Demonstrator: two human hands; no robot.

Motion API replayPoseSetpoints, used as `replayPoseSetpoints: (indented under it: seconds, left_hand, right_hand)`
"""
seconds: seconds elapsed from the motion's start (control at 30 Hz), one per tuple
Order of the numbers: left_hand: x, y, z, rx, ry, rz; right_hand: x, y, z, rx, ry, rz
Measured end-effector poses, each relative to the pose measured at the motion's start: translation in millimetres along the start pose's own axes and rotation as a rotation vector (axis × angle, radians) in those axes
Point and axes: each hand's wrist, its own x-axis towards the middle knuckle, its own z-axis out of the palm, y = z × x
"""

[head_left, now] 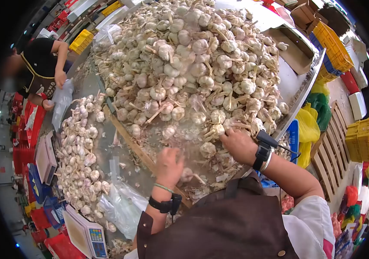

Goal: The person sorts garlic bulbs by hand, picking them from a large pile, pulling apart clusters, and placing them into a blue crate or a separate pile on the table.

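A large heap of garlic bulbs (193, 69), many with dry stalks, covers the metal work table (124, 157). At the near edge of the heap, my right hand (239, 146) has its fingers curled against a garlic bulb (214, 131); its fingertips are partly hidden. Closer to my body and left of it, my left hand (169, 166) hovers above peel scraps, its fingers smeared by motion. A loose bulb with a stalk (188, 175) lies just right of that hand. Bands and black devices are on both wrists.
A wooden strip (128, 142) separates the heap from smaller garlic bulbs (78, 159) on the left. Clear plastic bags (121, 205) and a scale (87, 233) sit nearby. Another person (42, 64) holds a plastic bag. Yellow crates (361, 140) and a wooden pallet (331, 151) stand right.
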Motion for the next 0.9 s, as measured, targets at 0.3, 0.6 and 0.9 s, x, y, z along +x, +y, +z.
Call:
replayPoseSetpoints:
  seconds: [0.3,0.6,0.9]
  left_hand:
    - [-55,22,2,0.029,-0.235,0.016]
    - [-37,12,-25,-1.610,-0.374,-0.649]
    - [-7,52,-45,-2.163,-0.466,-0.630]
  right_hand:
    - [-6,9,-2,0.028,0.017,0.046]
    - [-36,20,-42,1.104,0.073,-0.084]
    - [-46,-11,-15,2.361,0.133,-0.151]
